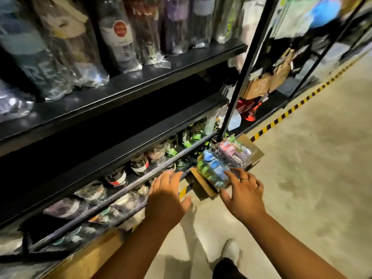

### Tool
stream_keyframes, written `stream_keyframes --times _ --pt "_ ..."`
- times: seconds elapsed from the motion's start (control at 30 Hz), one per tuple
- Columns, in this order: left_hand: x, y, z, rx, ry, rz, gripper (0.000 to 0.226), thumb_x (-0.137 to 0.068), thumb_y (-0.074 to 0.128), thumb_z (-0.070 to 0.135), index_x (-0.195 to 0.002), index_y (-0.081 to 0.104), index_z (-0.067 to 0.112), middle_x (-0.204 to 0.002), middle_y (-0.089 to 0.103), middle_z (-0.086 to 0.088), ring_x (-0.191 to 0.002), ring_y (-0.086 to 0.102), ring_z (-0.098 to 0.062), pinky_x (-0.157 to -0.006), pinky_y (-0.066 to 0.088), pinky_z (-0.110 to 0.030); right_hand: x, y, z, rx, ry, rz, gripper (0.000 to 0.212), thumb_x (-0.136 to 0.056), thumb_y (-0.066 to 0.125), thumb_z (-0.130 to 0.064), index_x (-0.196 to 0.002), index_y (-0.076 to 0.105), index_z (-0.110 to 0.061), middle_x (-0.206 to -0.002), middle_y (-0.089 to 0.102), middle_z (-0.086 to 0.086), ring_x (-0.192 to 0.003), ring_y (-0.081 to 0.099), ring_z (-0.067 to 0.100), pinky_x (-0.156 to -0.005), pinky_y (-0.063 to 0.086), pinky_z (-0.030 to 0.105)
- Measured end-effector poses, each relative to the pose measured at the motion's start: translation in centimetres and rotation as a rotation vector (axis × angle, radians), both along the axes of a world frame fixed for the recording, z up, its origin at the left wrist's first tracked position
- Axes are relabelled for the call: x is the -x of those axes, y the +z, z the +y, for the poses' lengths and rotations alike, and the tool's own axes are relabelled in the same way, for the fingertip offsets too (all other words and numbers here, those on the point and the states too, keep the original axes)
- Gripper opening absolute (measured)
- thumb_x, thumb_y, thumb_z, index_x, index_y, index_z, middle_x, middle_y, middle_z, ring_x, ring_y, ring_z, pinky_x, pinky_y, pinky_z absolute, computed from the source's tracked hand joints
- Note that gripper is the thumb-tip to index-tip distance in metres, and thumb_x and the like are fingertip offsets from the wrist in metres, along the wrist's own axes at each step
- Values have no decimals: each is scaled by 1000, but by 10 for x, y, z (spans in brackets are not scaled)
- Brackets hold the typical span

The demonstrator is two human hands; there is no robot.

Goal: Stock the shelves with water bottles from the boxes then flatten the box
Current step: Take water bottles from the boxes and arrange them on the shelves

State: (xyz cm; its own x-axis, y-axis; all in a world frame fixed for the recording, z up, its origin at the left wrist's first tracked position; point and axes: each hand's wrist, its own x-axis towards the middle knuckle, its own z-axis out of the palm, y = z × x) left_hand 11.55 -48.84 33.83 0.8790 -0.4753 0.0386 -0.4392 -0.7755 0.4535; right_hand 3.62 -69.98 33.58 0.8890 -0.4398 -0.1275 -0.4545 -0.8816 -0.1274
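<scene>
- Writing: only "RE" is made out, on a wrapped bottle (pixel 38 75) on the top shelf (pixel 141 81); text on a red round label (pixel 120 29) is too blurred.
- Left hand (pixel 167 196) & right hand (pixel 243 194): fingers spread, nothing held. Right fingertips (pixel 229 175) are seen over the water bottles (pixel 219 164); contact can't be told.
- Bottles are packed in a cardboard box (pixel 205 187) on the floor (pixel 302 168) by the shelf foot; axis blurred.

I take the box (pixel 205 187) on the floor (pixel 302 178) as my mark. Bottles (pixel 219 164) lie in it. Left of the box run the shelves (pixel 141 81), with shelf bottles (pixel 138 166) on them. A post (pixel 239 87) rises just behind the box. The left grip (pixel 167 196) is near the box's left, before the shelves. The right grip (pixel 243 196) is over its near end.
</scene>
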Motion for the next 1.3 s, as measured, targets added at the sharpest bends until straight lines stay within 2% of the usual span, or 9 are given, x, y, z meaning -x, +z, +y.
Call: stream_keyframes --times 0.17,0.3,0.57,0.83,0.97,1.07,1.17,1.23,1.3 --pt "-18 -27 -137 -116 -49 96 71 -77 48 59 -134 54 18 -140 53 -11 -121 56 -34 -99 49 -46 -6 -15 -112 -26 -13 61 59 -84 51 -51 -140 50 -32 -147 45 4 -132 41 34 -104 32 50" --pt "-35 -52 -209 -179 -38 293 71 -90 58 53 -151 34 25 -159 29 -1 -142 32 -25 -114 31 -37 -20 -32 -178 -56 -12 143 63 -82 48 -51 -142 47 -31 -150 41 4 -133 39 34 -105 31 49" --pt "-101 -130 -281 -166 130 579 70 -89 66 48 -147 38 22 -148 40 -9 -133 41 -32 -106 42 -46 -82 -109 -255 -115 -30 251 59 -91 51 -49 -145 40 -29 -154 33 6 -137 32 32 -108 27 45" --pt "-167 -255 -341 -249 180 722 76 -90 64 50 -150 32 17 -149 40 -16 -133 43 -35 -106 40 -41 -162 -219 -305 -212 -125 314 59 -91 51 -47 -145 37 -27 -152 32 11 -134 32 35 -108 27 48" --pt "-182 -328 -360 -182 385 844 73 -88 68 49 -148 36 20 -143 46 -14 -127 49 -35 -101 43 -38 -184 -289 -324 -223 -120 351 61 -90 55 -48 -144 37 -24 -152 32 13 -135 31 37 -108 28 51" --pt "-189 -376 -374 -40 576 908 75 -91 70 37 -150 33 10 -146 44 -15 -131 46 -33 -103 38 -33 -196 -341 -339 -166 -82 362 60 -89 60 -45 -141 43 -21 -148 41 15 -131 37 41 -104 36 52" --pt "-195 -423 -390 122 732 934 101 -79 77 48 -153 23 4 -150 43 -17 -134 46 -35 -110 38 -38 -196 -383 -349 -158 -33 302 59 -84 63 -43 -136 52 -18 -139 49 17 -125 46 45 -98 44 55" --pt "-191 -473 -392 215 836 958 127 -59 79 61 -154 19 3 -149 44 -22 -135 46 -38 -112 39 -48 -192 -404 -353 -185 -41 258 60 -81 53 -48 -132 55 -17 -136 51 18 -121 48 47 -94 44 56" --pt "-185 -514 -393 222 871 996 135 -46 71 70 -154 22 6 -149 45 -19 -135 47 -36 -111 40 -48 -184 -420 -354 -196 -52 213 66 -77 39 -54 -128 58 -16 -132 53 19 -117 51 47 -91 44 55"
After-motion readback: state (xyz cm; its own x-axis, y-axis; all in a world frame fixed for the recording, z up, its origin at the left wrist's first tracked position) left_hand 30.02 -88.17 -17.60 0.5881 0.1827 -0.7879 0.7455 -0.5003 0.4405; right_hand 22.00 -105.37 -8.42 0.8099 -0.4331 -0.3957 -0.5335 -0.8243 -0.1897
